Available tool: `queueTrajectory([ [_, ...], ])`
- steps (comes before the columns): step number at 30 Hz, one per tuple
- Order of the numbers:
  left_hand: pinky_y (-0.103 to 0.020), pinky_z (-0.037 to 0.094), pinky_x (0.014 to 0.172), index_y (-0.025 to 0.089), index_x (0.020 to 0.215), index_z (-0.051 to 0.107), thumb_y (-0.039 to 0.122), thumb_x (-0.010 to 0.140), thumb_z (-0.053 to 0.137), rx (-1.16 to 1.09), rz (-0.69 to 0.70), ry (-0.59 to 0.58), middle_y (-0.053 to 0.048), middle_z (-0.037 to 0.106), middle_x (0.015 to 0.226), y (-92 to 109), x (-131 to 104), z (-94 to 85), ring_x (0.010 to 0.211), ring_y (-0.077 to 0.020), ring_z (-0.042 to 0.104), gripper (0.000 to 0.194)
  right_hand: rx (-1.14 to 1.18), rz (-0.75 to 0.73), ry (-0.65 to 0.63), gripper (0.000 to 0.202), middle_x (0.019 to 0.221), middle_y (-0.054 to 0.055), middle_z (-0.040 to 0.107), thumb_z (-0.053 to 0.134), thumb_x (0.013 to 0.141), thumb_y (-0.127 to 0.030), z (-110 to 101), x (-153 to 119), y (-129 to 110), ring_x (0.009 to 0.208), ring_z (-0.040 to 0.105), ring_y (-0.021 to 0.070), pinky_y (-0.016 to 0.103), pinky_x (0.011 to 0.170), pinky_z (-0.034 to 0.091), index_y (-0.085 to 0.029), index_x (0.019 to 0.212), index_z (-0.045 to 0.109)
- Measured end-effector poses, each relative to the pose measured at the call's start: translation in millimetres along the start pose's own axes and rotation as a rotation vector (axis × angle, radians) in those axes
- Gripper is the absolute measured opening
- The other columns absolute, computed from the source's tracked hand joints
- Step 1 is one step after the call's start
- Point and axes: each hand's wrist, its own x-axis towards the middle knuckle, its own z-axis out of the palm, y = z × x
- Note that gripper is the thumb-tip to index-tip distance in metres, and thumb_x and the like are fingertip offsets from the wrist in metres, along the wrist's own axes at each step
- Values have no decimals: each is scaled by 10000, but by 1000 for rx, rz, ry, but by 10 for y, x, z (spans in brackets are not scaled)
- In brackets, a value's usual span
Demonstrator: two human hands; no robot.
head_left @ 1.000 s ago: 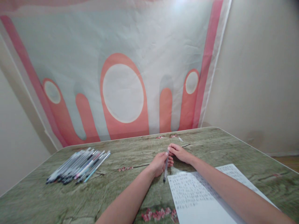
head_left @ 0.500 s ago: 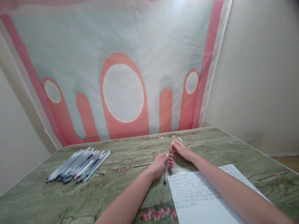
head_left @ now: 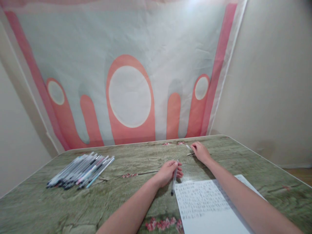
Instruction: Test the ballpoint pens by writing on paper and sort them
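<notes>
Held (head_left: 175,178): one pen; grouped: a pile of pens (head_left: 81,169)

1. Sheet of paper (head_left: 203,198), nearest, lying on the patterned table (head_left: 56,208), partly under my right forearm. Rows of writing occupy its upper part; the visible lower part is unwritten. Too blurred to read.

2. Pen, one, clear barrel, dark end towards me. Slanted, just beside the paper's upper left corner and well apart from the pile. I cannot tell whether the dark end touches the table.

3. Left hand (head_left: 168,172), one, pinching the pen between thumb and fingers, the other fingers loosely curled.

4. Pile of pens, many, to my left, side by side and overlapping, mostly dark ends towards me; a few show pink or light blue. Gathered into one group, count uncertain; the held pen is outside it.

5. Right hand (head_left: 201,152), one, beyond the paper, fingers bent in towards the thumb. I cannot tell whether anything is between them.

6. Small pale strip (head_left: 188,147), one, on the table just beside my right fingertips. Material unclear.

7. Wall hanging (head_left: 136,35), farthest, behind the table.
</notes>
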Motion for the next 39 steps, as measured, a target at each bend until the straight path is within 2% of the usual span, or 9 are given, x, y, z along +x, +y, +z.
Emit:
queueTrajectory([
  [9, -264, 415, 567, 104, 884, 502, 357, 771, 512, 3, 13, -7, -36, 545, 690, 3, -9, 8, 548, -114, 550, 277, -126, -8, -35, 202, 811, 15, 577, 428, 821, -310, 88, -22, -54, 728, 526, 134, 232, 595, 328, -211, 777, 599],
  [21, -265, 419, 569, 106, 888, 504, 364, 772, 508, 15, 22, -10, -37, 541, 689, -14, 3, -6, 547, -112, 547, 283, -45, 4, -26, 169, 776, 22, 563, 461, 795, -290, 85, -1, 9, 699, 515, 135, 231, 638, 353, -200, 769, 601],
  [31, -258, 418, 555, 103, 882, 504, 329, 785, 488, 10, 19, -3, -35, 539, 685, 6, -10, 8, 536, -110, 545, 247, -141, 63, -30, 262, 771, 54, 550, 426, 812, -306, 67, -11, 15, 719, 515, 145, 239, 691, 349, -183, 765, 652],
  [39, -256, 422, 558, 107, 885, 506, 359, 776, 502, 18, 19, -3, -35, 541, 688, -6, -7, -4, 546, -109, 546, 274, -156, 44, -49, 267, 762, 48, 547, 425, 809, -307, 94, -6, 34, 717, 509, 142, 236, 706, 343, -181, 749, 653],
])
